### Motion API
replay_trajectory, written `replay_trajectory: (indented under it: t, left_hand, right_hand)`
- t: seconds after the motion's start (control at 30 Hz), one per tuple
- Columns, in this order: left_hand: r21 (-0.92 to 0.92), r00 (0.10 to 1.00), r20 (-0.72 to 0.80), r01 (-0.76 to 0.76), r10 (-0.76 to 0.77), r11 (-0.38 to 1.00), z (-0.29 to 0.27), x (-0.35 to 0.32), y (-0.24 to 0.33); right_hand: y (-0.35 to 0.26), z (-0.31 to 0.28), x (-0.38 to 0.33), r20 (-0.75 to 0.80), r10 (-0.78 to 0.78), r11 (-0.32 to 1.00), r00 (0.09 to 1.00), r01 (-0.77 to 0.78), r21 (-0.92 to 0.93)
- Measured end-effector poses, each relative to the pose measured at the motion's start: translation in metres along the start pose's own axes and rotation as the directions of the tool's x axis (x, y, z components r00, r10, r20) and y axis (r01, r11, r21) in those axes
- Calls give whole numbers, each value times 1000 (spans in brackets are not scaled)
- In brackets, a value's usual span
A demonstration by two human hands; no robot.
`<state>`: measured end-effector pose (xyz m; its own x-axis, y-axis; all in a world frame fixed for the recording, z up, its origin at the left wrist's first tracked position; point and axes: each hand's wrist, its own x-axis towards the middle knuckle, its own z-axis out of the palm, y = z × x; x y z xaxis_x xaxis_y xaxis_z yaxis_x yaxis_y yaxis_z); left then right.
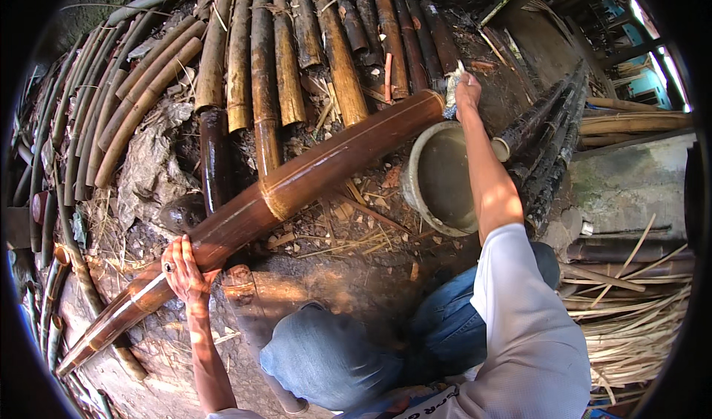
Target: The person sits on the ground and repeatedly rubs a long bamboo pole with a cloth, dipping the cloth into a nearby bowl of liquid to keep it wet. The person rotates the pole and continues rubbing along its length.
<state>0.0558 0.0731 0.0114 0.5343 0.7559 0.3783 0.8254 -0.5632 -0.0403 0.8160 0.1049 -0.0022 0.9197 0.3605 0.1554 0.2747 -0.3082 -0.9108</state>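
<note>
One wet brown pole (341, 159), slanting from lower left up to upper right. Left hand (185, 271) laid on its lower stretch, thumb apart from fingers; whether it grips, cannot tell. Right hand (466, 96) closed on a pale rag (451, 89) at the upper end, near a round basin (413, 185). More poles (284, 63) lie beyond.

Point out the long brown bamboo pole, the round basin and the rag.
Long brown bamboo pole (326, 167): head view, upper shaft.
Round basin (412, 185): head view, left rim.
Rag (451, 95): head view, crumpled middle.
</note>
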Motion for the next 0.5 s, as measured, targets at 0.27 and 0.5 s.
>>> replay_trajectory:
  t: [0.27,0.5]
  left_hand:
    - [20,997,-8,82,-82,996,-3,9,15]
    - [26,873,483,73,-77,997,-11,51,-12]
  right_hand:
    - [-23,19,-59,398,-123,911,909,262,-317]
    - [-25,20,-68,382,-480,624,790,614,-484]
